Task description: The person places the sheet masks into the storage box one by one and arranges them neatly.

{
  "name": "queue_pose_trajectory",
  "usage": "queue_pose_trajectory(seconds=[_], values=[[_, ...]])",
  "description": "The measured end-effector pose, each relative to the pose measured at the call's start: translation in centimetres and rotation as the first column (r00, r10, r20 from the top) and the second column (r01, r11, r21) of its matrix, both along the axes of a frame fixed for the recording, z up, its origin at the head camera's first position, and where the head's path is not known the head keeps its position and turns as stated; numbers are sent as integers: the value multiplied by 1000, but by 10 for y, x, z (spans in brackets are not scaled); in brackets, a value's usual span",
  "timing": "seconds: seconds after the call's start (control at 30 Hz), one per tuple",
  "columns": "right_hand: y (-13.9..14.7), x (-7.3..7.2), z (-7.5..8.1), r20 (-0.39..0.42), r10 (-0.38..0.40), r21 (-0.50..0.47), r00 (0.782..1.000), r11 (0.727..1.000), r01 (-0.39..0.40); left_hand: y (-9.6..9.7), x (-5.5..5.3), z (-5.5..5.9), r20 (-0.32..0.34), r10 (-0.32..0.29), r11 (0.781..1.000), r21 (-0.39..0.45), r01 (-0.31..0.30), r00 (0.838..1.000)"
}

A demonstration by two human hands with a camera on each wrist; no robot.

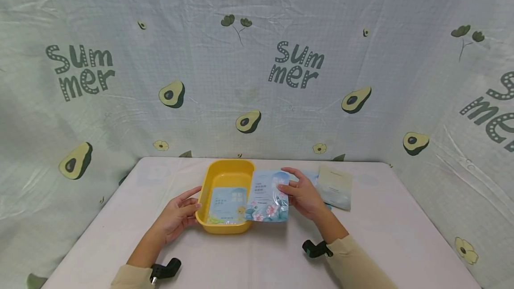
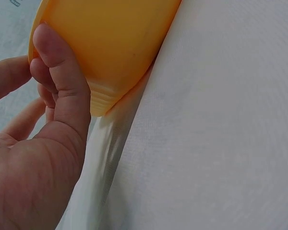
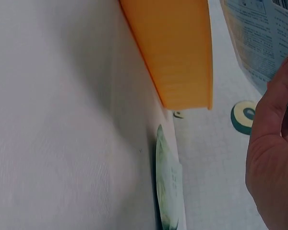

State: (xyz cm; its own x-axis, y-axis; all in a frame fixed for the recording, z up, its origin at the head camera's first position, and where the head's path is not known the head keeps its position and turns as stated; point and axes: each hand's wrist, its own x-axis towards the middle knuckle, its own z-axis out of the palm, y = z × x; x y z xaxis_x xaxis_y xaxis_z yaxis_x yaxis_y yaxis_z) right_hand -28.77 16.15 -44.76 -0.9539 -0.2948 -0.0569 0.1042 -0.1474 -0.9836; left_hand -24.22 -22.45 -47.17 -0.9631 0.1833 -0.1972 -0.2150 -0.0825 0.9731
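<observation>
A yellow plastic tray (image 1: pixel 230 165) sits on the table, with a light blue face mask packet (image 1: pixel 227 204) lying face up inside it. At the tray's left side, my left hand (image 1: pixel 180 215) grips the rim between thumb and fingers; the left wrist view shows the thumb (image 2: pixel 62 72) against the outer wall. Pinched in my right hand (image 1: pixel 303 195) is a flower-printed face mask packet (image 1: pixel 265 197), raised over the tray's right edge. Its back, with small print and a barcode, appears in the right wrist view.
Right of the tray, behind my right hand, lies a pale cream and grey packet (image 1: pixel 335 186), with blue packaging partly showing beneath it. A white cloth covers the table (image 1: pixel 249 262). An avocado-printed curtain (image 1: pixel 209 101) stands behind and at both sides.
</observation>
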Motion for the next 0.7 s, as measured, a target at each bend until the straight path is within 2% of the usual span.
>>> queue_pose_trajectory(seconds=[0.33, 0.7], values=[[-22, -6, -5, 8, -8, -10, 1000, 1000, 8, -2, 1, 0, -6, -18, 1000, 9, 18, 1000], [-46, -6, -4, -9, 12, 8, 1000, 1000, -12, -4, 3, 1, -4, -28, 999, 19, 28, 1000]])
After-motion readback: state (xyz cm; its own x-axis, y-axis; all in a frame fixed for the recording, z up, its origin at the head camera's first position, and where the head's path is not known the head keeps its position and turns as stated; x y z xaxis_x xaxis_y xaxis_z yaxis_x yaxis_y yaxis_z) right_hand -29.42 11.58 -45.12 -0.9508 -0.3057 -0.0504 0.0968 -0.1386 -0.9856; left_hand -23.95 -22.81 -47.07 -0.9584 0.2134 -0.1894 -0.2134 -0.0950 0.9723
